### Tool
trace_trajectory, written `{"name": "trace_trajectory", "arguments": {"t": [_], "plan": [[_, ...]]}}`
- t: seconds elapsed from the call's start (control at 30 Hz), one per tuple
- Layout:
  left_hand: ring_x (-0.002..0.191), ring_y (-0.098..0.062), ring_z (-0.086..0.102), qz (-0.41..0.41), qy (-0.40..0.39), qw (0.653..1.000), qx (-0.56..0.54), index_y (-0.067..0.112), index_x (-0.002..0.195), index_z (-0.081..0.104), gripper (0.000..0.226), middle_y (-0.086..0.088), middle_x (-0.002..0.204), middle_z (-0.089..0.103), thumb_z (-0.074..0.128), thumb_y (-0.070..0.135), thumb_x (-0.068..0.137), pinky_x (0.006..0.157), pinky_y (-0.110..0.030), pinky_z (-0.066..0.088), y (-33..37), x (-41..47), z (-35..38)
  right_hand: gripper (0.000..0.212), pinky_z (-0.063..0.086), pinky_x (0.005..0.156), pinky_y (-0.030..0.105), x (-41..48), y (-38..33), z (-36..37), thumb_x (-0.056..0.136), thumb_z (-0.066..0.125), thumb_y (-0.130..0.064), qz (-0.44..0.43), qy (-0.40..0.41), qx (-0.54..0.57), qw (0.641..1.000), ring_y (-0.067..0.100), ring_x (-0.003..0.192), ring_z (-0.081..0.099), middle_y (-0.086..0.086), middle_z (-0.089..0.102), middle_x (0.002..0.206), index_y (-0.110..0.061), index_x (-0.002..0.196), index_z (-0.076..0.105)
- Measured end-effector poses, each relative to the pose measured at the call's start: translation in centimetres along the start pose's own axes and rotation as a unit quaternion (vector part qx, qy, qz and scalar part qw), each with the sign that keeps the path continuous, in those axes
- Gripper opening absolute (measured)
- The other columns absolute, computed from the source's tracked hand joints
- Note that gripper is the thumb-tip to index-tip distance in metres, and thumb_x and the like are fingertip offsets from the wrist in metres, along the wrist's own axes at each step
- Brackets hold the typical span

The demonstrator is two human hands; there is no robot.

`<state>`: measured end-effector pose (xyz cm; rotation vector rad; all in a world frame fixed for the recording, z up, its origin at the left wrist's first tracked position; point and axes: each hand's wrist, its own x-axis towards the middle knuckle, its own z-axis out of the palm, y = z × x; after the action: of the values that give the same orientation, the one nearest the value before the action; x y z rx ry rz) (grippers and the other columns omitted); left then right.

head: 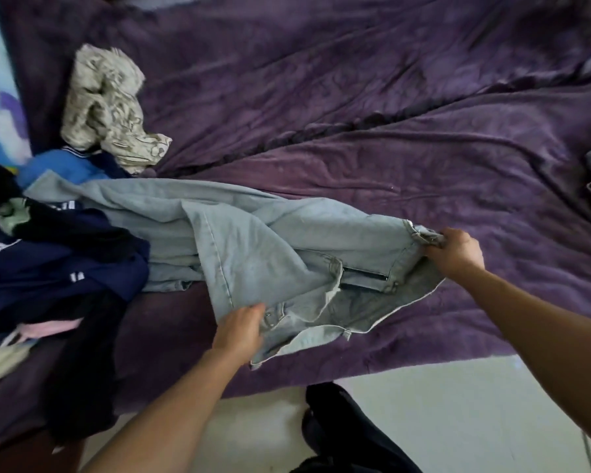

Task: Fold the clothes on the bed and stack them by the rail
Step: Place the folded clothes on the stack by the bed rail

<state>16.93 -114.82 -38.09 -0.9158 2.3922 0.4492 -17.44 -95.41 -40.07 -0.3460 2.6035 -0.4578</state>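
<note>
Two hands have the light-blue jeans [270, 247] at the waist end: your left hand [241, 331] is curled over the near edge of the denim beside the button, and your right hand [456, 252] is closed round the far corner of the waistband, bunching it. In the head view the jeans lie across the purple bedspread [355, 97], fly open and zip showing. Their legs run off to your left, where they meet the heap of dark clothes [58, 261]. One panel is flopped over on itself, so the legs are not lying flat or matched. If you fold from here, that doubled-over cloth would likely lock a twist into the fold. A hard pull toward you could also drag the heap along, since the leg ends seem to touch it or sit beneath it; I cannot tell which. The waist sits near the bed's edge above the pale floor [423, 404], so loosening either hand risks a slide off. No rail is in view.
</note>
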Motion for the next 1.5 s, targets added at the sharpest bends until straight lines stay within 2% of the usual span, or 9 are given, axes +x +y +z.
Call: {"name": "trace_trajectory", "arguments": {"t": [0.17, 0.57, 0.77, 0.83, 0.93, 1.07, 1.2, 1.4, 1.5], "plan": [[0.104, -0.037, 0.059, 0.023, -0.043, 0.996, -0.075, 0.016, 0.106, 0.057, 0.027, -0.016, 0.106, 0.065, 0.054, 0.016, 0.080, 0.082, -0.041, 0.049, 3.9, -4.7, 0.3, 0.008, 0.038, 0.067, 0.028, -1.7, -1.3, -3.5, 0.076, 0.069, -0.016, -0.020, 0.018, 0.034, 0.999, 0.026, 0.074, 0.054, 0.019, 0.068, 0.091, -0.015, 0.084, 0.067], [0.097, -0.032, 0.063, 0.041, -0.072, 0.972, -0.218, 0.014, 0.112, 0.060, 0.035, -0.012, 0.107, 0.068, 0.059, 0.025, 0.079, 0.084, -0.040, 0.053, 21.7, -0.8, -2.5, 0.030, 0.048, 0.088, 0.046, 10.7, -3.4, -14.1, 0.078, 0.063, -0.008, -0.145, 0.069, -0.025, 0.987, 0.046, 0.099, 0.060, 0.030, 0.065, 0.101, -0.007, 0.107, 0.069], [0.082, -0.034, 0.064, 0.035, -0.104, 0.944, -0.311, 0.011, 0.077, 0.055, 0.019, -0.019, 0.086, 0.066, 0.064, 0.027, 0.075, 0.063, -0.029, 0.041, 38.4, 7.7, -2.5, 0.043, 0.048, 0.092, 0.043, 22.9, 0.5, -18.6, 0.078, 0.062, -0.011, -0.154, 0.075, -0.013, 0.985, 0.041, 0.103, 0.061, 0.026, 0.066, 0.106, -0.021, 0.120, 0.066], [0.093, -0.029, 0.064, 0.032, -0.166, 0.912, -0.373, 0.011, 0.097, 0.061, 0.039, -0.015, 0.101, 0.067, 0.067, 0.044, 0.076, 0.076, -0.030, 0.047, 42.5, 9.7, -1.9, 0.043, 0.047, 0.095, 0.043, 25.6, 2.4, -18.8, 0.079, 0.065, -0.017, -0.141, 0.051, -0.024, 0.988, 0.039, 0.108, 0.059, 0.023, 0.065, 0.113, -0.018, 0.122, 0.063], [0.117, -0.023, 0.056, 0.006, -0.277, 0.843, -0.460, 0.014, 0.141, 0.040, 0.073, -0.010, 0.134, 0.054, 0.066, 0.050, 0.082, 0.102, -0.035, 0.043, 44.2, 11.8, -1.6, 0.052, 0.045, 0.094, 0.042, 26.9, 5.5, -17.2, 0.081, 0.069, -0.026, -0.083, -0.018, -0.053, 0.995, 0.038, 0.114, 0.056, 0.021, 0.059, 0.123, -0.008, 0.127, 0.053], [0.125, -0.025, 0.049, -0.049, -0.159, 0.924, -0.343, 0.009, 0.139, 0.043, 0.062, -0.011, 0.141, 0.048, 0.061, 0.039, 0.089, 0.100, -0.032, 0.041, 38.0, 15.3, -3.2, 0.056, 0.047, 0.096, 0.044, 25.7, 9.4, -13.8, 0.081, 0.064, -0.036, -0.020, -0.087, -0.033, 0.995, 0.038, 0.115, 0.055, 0.019, 0.058, 0.124, -0.014, 0.131, 0.052], [0.111, -0.033, 0.058, -0.095, 0.024, 0.969, -0.225, 0.003, 0.117, 0.061, 0.032, -0.020, 0.119, 0.063, 0.058, 0.021, 0.091, 0.092, -0.036, 0.044, 28.6, 20.1, -7.4, 0.069, 0.046, 0.098, 0.041, 26.7, 10.7, -11.3, 0.077, 0.062, -0.052, 0.085, -0.088, 0.063, 0.990, 0.034, 0.115, 0.057, 0.017, 0.059, 0.126, -0.011, 0.131, 0.050], [0.113, -0.041, 0.052, -0.112, 0.207, 0.968, -0.085, 0.008, 0.120, 0.061, 0.031, -0.022, 0.126, 0.055, 0.047, 0.012, 0.093, 0.094, -0.045, 0.043, 18.8, 31.4, -11.7, 0.081, 0.044, 0.093, 0.043, 31.2, 7.3, -8.9, 0.072, 0.041, -0.081, 0.058, 0.100, 0.102, 0.988, 0.034, 0.113, 0.057, 0.011, 0.061, 0.121, -0.017, 0.120, 0.054], [0.125, -0.039, 0.044, -0.081, 0.219, 0.971, -0.055, 0.017, 0.134, 0.052, 0.041, -0.017, 0.137, 0.048, 0.053, 0.020, 0.093, 0.101, -0.046, 0.038, 18.9, 37.2, -11.3, 0.085, 0.042, 0.093, 0.046, 32.2, 5.4, -7.2, 0.071, 0.045, -0.081, 0.029, 0.123, 0.074, 0.989, 0.033, 0.116, 0.053, 0.011, 0.057, 0.124, -0.013, 0.122, 0.049]]}}
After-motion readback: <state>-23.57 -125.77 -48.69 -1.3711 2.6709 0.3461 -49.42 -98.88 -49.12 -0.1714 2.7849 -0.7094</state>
